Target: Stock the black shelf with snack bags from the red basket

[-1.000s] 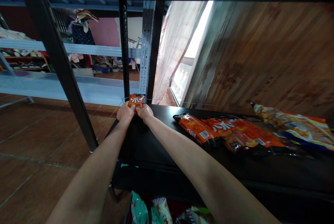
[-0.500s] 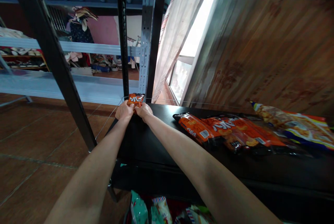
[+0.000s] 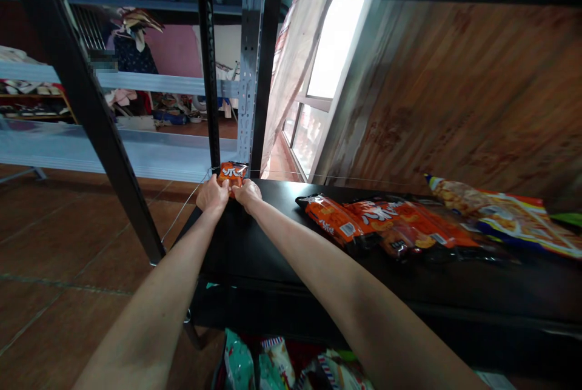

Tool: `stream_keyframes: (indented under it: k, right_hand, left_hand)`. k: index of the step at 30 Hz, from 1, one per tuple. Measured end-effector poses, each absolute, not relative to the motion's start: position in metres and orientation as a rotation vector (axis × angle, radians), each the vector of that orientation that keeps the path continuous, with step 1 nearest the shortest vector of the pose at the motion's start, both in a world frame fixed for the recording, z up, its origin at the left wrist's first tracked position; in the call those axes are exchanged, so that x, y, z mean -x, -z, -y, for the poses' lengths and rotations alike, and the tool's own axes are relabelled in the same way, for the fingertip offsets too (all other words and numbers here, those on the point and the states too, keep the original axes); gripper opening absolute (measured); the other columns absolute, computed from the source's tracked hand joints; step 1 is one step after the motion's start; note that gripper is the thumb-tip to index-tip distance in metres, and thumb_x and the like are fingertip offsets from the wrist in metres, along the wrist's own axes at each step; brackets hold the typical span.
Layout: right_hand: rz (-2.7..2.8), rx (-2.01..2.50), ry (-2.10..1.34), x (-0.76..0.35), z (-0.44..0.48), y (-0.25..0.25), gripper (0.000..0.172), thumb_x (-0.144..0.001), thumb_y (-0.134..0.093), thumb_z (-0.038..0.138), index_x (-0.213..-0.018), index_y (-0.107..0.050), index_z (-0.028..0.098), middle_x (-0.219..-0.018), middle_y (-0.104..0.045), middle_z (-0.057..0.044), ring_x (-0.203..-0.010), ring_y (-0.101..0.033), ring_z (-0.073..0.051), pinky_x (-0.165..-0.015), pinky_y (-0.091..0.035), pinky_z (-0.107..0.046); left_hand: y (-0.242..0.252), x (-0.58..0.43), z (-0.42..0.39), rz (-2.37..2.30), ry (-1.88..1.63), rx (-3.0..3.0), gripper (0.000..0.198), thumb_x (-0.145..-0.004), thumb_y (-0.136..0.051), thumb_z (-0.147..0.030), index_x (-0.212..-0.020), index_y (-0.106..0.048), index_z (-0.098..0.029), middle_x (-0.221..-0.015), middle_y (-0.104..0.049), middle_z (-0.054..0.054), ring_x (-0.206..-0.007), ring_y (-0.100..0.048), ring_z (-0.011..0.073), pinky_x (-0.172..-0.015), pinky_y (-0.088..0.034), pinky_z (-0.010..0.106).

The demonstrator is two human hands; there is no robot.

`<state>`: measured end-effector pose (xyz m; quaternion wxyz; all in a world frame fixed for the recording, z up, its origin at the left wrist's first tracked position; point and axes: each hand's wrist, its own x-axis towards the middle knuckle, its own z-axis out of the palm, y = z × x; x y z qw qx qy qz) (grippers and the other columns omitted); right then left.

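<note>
Both my arms reach to the far left corner of a black shelf [image 3: 264, 256]. My left hand [image 3: 213, 193] grips the left side of a small orange snack bag [image 3: 233, 171], thumb on its front. From the right side my right hand [image 3: 248, 192] closes on the same bag, its thumb near the bottom edge. The bag stands roughly upright, white lettering facing me, close to the corner post. My fingers behind it are hidden. To the right lie several orange-and-black snack bags [image 3: 336, 220], overlapping one another.
A larger yellow, blue and red bag [image 3: 504, 214] lies farther right on the shelf. Black posts [image 3: 102, 111] frame the left side, and a thin wire [image 3: 327, 176] runs along the back. Below, green and striped bags [image 3: 239, 356] sit under the shelf. A wooden panel [image 3: 454, 99] stands behind.
The view has shifted slightly, so the shelf and bags appear a little farther left. Both hands keep their grip on the orange bag at the corner.
</note>
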<state>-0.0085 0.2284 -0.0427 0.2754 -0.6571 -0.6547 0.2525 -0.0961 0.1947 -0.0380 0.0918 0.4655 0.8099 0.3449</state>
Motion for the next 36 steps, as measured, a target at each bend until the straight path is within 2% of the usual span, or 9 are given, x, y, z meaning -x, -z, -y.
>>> stream_keyframes:
  k: [4,7,12,25,36]
  right_hand:
    - [1.871,1.705,-0.583,0.005,-0.216,0.041,0.050,-0.080,-0.056,0.046,-0.124,-0.052,0.021,-0.117,-0.064,-0.012,-0.110,-0.059,-0.025,-0.091,-0.045,-0.033]
    - [1.926,1.676,-0.565,0.006,-0.212,0.043,0.049,-0.084,-0.052,0.045,-0.127,-0.050,0.022,-0.117,-0.065,-0.011,-0.110,-0.060,-0.022,-0.092,-0.044,-0.032]
    - [1.950,1.681,-0.548,0.007,-0.216,0.046,0.050,-0.083,-0.054,0.041,-0.129,-0.048,0.022,-0.119,-0.064,-0.010,-0.111,-0.059,-0.022,-0.091,-0.044,-0.030]
    - [1.997,1.655,-0.520,0.004,-0.224,0.053,0.048,-0.085,-0.052,0.036,-0.130,-0.048,0.020,-0.121,-0.064,-0.010,-0.113,-0.059,-0.022,-0.094,-0.044,-0.031]
    - [1.917,1.747,-0.585,0.004,-0.203,0.039,0.043,-0.084,-0.051,0.042,-0.123,-0.052,0.023,-0.119,-0.064,-0.010,-0.112,-0.059,-0.024,-0.091,-0.046,-0.036]
  left_hand:
    - [0.042,0.088,-0.184,-2.454,-1.072,-1.474,0.046,-0.088,-0.040,-0.040,-0.129,-0.052,-0.024,-0.132,-0.054,0.011,-0.119,-0.050,0.0306,-0.094,-0.043,0.041]
    - [0.046,0.087,-0.181,-2.460,-1.025,-1.533,0.047,-0.087,-0.042,-0.036,-0.131,-0.050,-0.022,-0.129,-0.055,0.013,-0.116,-0.052,0.0311,-0.093,-0.044,0.042]
    - [0.051,0.093,-0.187,-2.410,-0.969,-1.612,0.047,-0.088,-0.041,-0.030,-0.133,-0.049,-0.019,-0.126,-0.058,0.014,-0.117,-0.053,0.0288,-0.097,-0.041,0.039]
    - [0.053,0.093,-0.188,-2.434,-0.962,-1.621,0.048,-0.087,-0.043,-0.033,-0.132,-0.051,-0.017,-0.125,-0.059,0.015,-0.114,-0.055,0.0299,-0.093,-0.043,0.040]
    - [0.053,0.093,-0.185,-2.463,-0.925,-1.640,0.048,-0.086,-0.041,-0.034,-0.128,-0.054,-0.016,-0.118,-0.063,0.017,-0.109,-0.058,0.0317,-0.090,-0.044,0.042]
